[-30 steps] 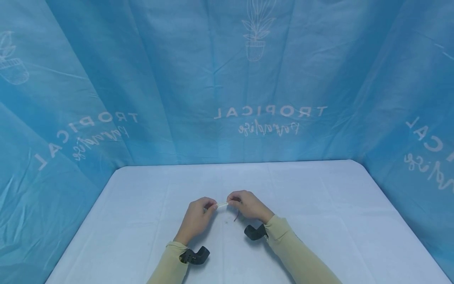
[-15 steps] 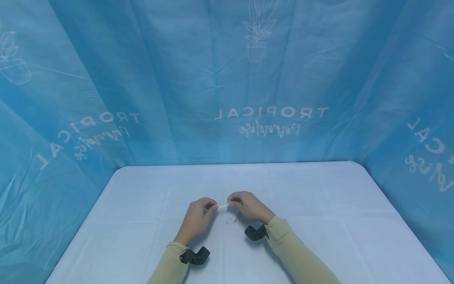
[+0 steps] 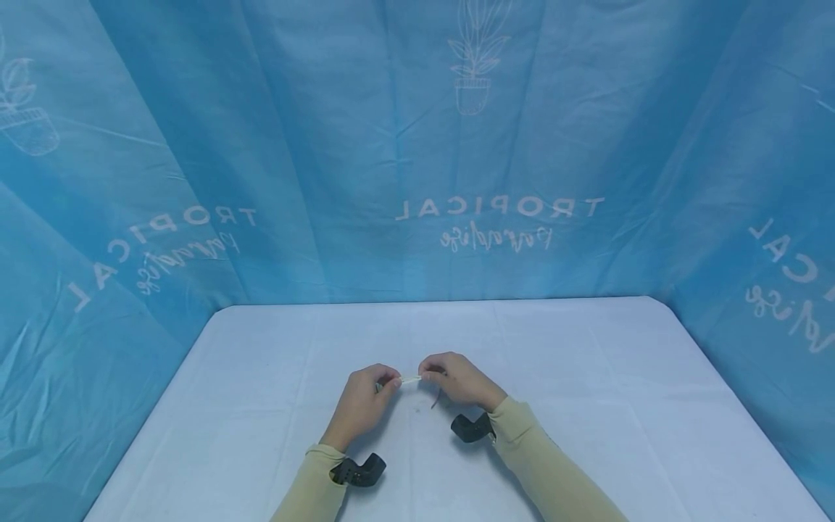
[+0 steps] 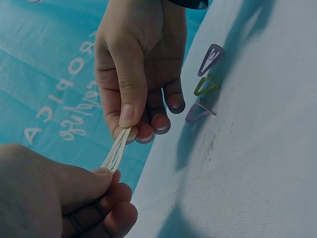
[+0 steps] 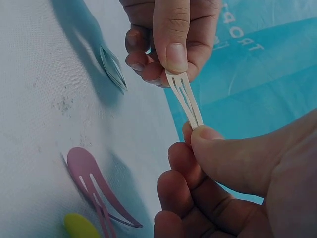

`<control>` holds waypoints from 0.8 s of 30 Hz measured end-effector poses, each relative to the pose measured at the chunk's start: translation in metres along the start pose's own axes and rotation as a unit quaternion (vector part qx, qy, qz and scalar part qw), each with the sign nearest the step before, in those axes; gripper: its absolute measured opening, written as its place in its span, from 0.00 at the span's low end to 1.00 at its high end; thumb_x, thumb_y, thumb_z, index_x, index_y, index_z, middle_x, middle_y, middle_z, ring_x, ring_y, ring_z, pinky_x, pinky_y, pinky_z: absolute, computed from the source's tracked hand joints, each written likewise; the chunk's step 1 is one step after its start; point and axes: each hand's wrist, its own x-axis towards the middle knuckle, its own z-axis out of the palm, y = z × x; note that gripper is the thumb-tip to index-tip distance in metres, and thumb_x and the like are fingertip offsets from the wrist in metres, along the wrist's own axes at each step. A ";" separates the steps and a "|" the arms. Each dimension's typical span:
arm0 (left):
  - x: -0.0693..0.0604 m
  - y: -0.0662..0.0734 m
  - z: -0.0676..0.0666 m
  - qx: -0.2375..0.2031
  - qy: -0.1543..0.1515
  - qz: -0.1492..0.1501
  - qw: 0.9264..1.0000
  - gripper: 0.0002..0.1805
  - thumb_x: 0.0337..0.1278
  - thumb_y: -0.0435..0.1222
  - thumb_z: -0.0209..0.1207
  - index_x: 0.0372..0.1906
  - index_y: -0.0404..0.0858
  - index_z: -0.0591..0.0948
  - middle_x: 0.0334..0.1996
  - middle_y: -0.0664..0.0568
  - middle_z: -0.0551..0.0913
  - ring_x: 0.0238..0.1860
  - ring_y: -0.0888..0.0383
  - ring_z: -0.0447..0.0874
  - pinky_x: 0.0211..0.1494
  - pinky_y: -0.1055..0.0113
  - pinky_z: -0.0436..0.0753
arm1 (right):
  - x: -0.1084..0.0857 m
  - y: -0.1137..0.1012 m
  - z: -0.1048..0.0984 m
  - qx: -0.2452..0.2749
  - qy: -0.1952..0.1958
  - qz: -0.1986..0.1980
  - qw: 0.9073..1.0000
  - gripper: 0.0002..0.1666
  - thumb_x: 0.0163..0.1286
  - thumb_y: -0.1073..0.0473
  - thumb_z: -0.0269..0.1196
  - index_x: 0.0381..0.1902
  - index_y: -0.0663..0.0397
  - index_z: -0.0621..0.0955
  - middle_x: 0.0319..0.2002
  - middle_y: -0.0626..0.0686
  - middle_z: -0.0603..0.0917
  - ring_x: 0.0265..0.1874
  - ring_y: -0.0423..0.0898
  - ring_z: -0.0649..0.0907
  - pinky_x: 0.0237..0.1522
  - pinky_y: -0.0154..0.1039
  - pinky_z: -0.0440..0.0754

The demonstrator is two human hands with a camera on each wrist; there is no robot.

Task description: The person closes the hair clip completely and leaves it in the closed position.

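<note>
Over a white desk (image 3: pixel 561 435), left hand (image 3: pixel 363 395) and right hand (image 3: pixel 460 378) clamp their grip on opposite ends of a cream clip (image 5: pixel 192 98); a pink clip (image 5: pixel 87 162) and what seems a bluish clip (image 5: pixel 112 69) lie below.

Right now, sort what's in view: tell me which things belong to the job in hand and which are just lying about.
In the job:
cream hair clip
left hand, pinching one end
right hand, pinching the other

Apparently just lying about, on the white cloth:
pale blue clip
yellow-green clip
pinkish-purple clip
darker purple clip
</note>
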 end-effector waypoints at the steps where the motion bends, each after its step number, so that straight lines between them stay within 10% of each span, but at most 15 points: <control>1: 0.000 0.000 0.000 0.000 -0.001 0.000 1.000 0.05 0.68 0.36 0.62 0.40 0.38 0.86 0.33 0.57 0.85 0.29 0.64 0.73 0.34 0.68 0.75 | 0.000 0.000 0.000 0.000 -0.001 0.000 1.000 0.10 0.77 0.61 0.56 0.39 0.57 0.83 0.34 0.48 0.83 0.31 0.42 0.76 0.38 0.39 0.74; 24: 0.000 0.002 -0.001 -0.014 -0.003 -0.012 1.000 0.07 0.67 0.38 0.62 0.39 0.38 0.86 0.32 0.56 0.85 0.26 0.64 0.71 0.31 0.69 0.73 | 0.000 0.002 0.002 0.001 0.013 0.013 1.000 0.09 0.76 0.61 0.57 0.39 0.56 0.84 0.35 0.46 0.84 0.33 0.42 0.77 0.40 0.41 0.77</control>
